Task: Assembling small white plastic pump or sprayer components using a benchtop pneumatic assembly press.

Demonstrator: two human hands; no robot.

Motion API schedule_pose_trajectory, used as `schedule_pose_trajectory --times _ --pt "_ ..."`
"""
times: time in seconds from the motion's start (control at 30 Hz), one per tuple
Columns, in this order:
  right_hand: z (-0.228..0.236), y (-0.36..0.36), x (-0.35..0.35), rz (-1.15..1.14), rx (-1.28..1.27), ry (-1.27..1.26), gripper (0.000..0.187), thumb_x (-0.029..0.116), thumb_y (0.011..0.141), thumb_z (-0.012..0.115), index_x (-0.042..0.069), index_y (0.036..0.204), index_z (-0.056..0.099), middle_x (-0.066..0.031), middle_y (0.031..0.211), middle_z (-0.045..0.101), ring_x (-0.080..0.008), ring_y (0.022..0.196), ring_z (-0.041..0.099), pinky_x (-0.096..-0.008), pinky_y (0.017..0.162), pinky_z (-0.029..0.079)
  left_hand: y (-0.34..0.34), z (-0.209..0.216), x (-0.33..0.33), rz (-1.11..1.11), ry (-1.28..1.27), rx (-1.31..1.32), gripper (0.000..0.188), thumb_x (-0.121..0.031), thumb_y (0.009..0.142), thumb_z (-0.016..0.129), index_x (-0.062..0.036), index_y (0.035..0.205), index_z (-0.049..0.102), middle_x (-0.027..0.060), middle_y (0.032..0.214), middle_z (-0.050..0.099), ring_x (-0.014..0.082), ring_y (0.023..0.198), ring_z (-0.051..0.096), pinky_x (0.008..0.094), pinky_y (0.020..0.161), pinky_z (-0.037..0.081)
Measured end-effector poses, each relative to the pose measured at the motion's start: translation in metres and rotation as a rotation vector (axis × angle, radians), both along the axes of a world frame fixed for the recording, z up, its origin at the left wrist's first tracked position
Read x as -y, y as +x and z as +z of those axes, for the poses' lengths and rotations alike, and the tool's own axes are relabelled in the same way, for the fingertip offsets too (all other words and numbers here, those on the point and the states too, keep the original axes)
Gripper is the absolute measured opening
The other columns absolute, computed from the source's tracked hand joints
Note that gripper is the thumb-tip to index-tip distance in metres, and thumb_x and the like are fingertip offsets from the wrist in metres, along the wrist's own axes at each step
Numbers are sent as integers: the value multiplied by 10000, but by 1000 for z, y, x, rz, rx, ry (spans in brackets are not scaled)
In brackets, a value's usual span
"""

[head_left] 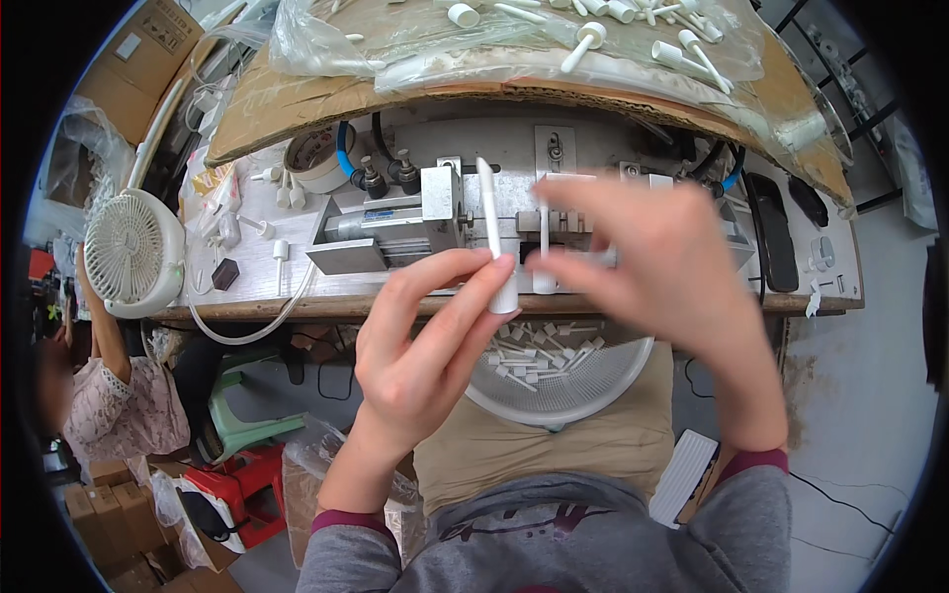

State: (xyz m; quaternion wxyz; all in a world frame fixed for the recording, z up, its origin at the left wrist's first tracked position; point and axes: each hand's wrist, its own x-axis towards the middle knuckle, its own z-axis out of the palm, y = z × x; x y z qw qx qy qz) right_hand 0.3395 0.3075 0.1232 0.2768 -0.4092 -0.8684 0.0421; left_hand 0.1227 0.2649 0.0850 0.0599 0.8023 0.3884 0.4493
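My left hand point(425, 336) holds a long white plastic tube point(492, 232) upright between thumb and fingers. My right hand point(652, 262) is blurred and pinches a thinner white stick-shaped part point(545, 247) just right of the tube. Both hands hover above a round white mesh basket point(593, 381) resting on my lap, filled with several small white parts. Behind the hands a metal pneumatic press fixture point(395, 222) sits on the workbench.
A cardboard sheet point(326, 99) covered in clear plastic with several white parts overhangs the bench. A small white fan point(133, 252) stands at the left, a tape roll point(316, 158) behind. Another person sits at lower left. Red and green stools sit on the floor.
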Motion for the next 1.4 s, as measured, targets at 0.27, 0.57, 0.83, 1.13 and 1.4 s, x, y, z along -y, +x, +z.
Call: schedule_pose_trajectory --times 0.27,0.57,0.83,1.13,1.4 --pt "34 25 -103 -179 126 385 255 109 925 660 -2 1154 656 -115 947 707 -209 837 652 -320 757 523 28 -18 -7 -75 -9 -219 323 -65 748 783 -15 1061 722 103 1248 682 200 781 669 310 683 516" --pt "45 42 -75 -140 -301 36 131 83 913 680 -2 1012 685 -58 832 670 -104 712 583 -241 642 479 33 -1 -9 -92 11 -360 278 -95 761 791 -43 1026 725 70 1231 698 152 690 658 279 615 492" --pt "30 20 -34 -142 -944 -309 207 80 868 738 -10 1045 681 -114 941 722 -132 845 682 -252 726 538 33 -4 -19 -23 -44 -493 290 -120 742 790 -72 1023 736 68 1202 712 171 568 604 277 576 480" --pt "8 24 13 -39 -701 -309 358 -79 754 778 -35 1083 644 -99 1060 654 -113 853 654 -221 709 547 28 2 -24 -28 -82 -516 323 -167 744 804 -87 1049 733 67 1173 723 188 552 604 304 556 502" --pt "-42 10 51 -118 -228 93 323 0 728 754 -2 1026 630 -176 1285 640 -260 875 702 -325 709 566 4 74 -104 -141 84 -256 276 14 886 657 -87 1133 727 62 965 754 106 766 692 251 718 548"
